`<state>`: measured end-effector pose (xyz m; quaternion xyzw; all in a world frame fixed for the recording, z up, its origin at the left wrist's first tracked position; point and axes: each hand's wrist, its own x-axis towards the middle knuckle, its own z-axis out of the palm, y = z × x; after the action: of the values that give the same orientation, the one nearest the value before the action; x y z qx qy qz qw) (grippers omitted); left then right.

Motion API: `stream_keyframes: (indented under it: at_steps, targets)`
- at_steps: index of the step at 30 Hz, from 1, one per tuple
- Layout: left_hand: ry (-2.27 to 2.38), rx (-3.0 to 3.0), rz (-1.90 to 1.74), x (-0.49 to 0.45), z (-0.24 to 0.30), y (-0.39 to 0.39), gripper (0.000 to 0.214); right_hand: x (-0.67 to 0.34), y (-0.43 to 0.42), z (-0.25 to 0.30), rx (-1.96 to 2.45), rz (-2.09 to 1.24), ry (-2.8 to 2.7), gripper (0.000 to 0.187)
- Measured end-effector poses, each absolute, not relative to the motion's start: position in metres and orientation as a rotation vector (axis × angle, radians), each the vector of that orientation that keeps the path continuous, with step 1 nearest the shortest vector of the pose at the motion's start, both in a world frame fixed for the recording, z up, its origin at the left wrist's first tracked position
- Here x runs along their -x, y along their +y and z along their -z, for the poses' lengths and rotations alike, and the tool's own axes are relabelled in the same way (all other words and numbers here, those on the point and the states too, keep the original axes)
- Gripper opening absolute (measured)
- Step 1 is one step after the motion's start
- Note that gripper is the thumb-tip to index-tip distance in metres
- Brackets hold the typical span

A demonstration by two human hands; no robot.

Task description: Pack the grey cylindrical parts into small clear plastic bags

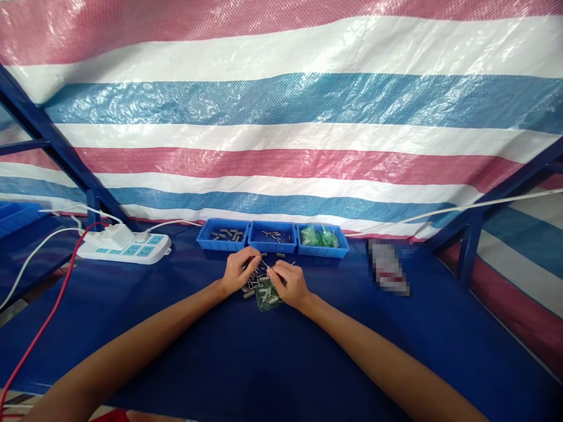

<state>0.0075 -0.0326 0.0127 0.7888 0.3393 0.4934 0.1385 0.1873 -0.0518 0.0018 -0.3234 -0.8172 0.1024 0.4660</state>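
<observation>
My right hand point(290, 284) is closed in a pinch on a thin metal pin point(264, 264), whose tip points toward the other hand. Close by on the left, my left hand point(240, 272) has its thumb and fingers pressed together; what lies between them is hidden. Below and between both hands is a loose pile of small metal pins and cylinders point(248, 295). A clear greenish plastic bag point(266, 305) with metal pieces lies partly beneath my right hand.
Behind my hands stand three blue bins: one with grey cylinders point(226, 235), one with thin pins point(276, 237), one with green packets point(320, 236). A white power strip point(152, 251) with cables sits left. A blurred packet point(389, 269) lies right on the blue table point(197, 363).
</observation>
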Motion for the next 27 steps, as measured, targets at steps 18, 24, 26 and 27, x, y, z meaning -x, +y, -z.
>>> stream_keyframes:
  at_steps: [18, 24, 26, 27]
  targets:
    - [0.968, -2.392, -1.348, -0.0099, -0.0107, -0.0315, 0.017, -0.1872, -0.0444, 0.0002, 0.868, -0.321, -1.866, 0.019]
    - [0.994, -2.408, -1.413, -0.0101, -0.0117, -0.0313, 0.015, -0.1867, -0.0445, 0.0016, 0.864, -0.325, -1.887, 0.021]
    - [1.013, -2.400, -1.422, -0.0096, -0.0108, -0.0311, 0.014, -0.1867, -0.0447, 0.0029, 0.856, -0.312, -1.914, 0.022]
    - [1.018, -2.396, -1.428, -0.0094, -0.0104, -0.0311, 0.014, -0.1867, -0.0448, 0.0035, 0.850, -0.304, -1.929, 0.022]
